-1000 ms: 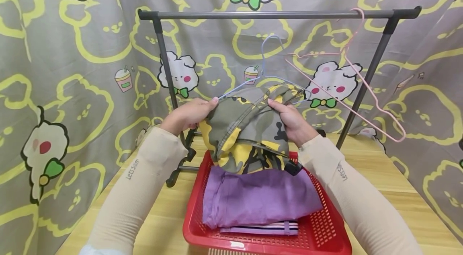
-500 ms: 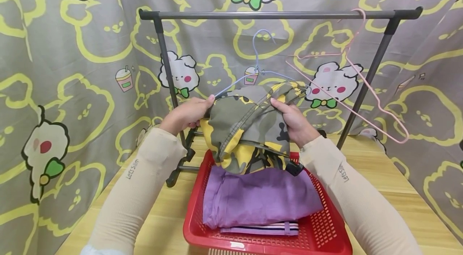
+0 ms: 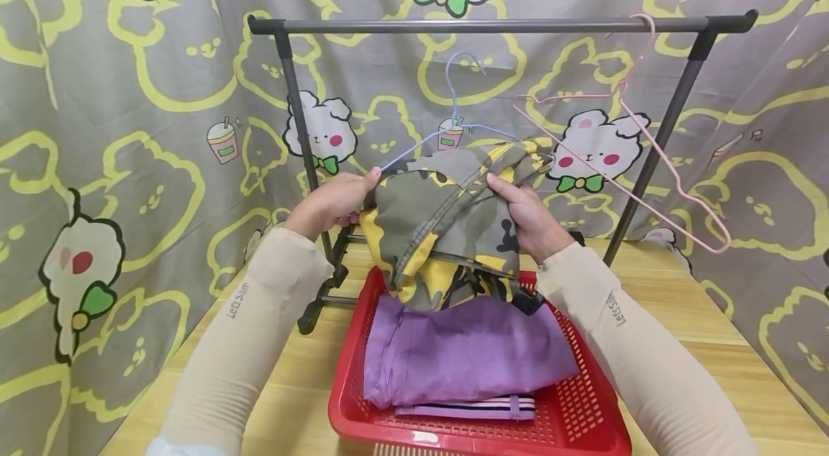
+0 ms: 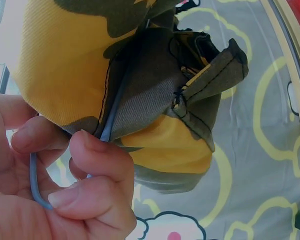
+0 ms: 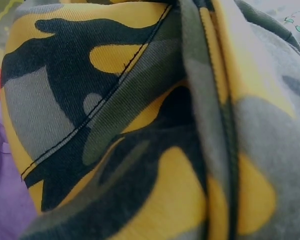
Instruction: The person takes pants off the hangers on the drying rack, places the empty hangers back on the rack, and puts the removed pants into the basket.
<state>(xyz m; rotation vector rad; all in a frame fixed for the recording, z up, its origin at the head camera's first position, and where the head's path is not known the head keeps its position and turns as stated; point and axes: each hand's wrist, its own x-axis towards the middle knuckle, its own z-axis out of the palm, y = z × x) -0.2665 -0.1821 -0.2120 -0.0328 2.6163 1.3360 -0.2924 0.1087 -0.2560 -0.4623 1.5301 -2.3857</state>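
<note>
A yellow, grey and olive camouflage garment is bunched over a light blue wire clothes hanger above the basket; its exact kind is hard to tell. My left hand grips the hanger's curved end beside the cloth. In the left wrist view, the fingers curl round the blue wire, which runs up into the fabric. My right hand pinches the garment's right side, thumb on top. Only cloth fills most of the right wrist view, where that hand is hidden. The hanger's hook points up, off the rail.
A grey clothes rack stands behind, with a pink hanger on the right of its rail. Below my hands, a red basket holds a folded purple garment and a striped edge of cloth. The wooden table carries both.
The blue hanger's hook has shifted left and slightly up. My left hand has moved a little left, my right hand slightly right, both keeping hold.
</note>
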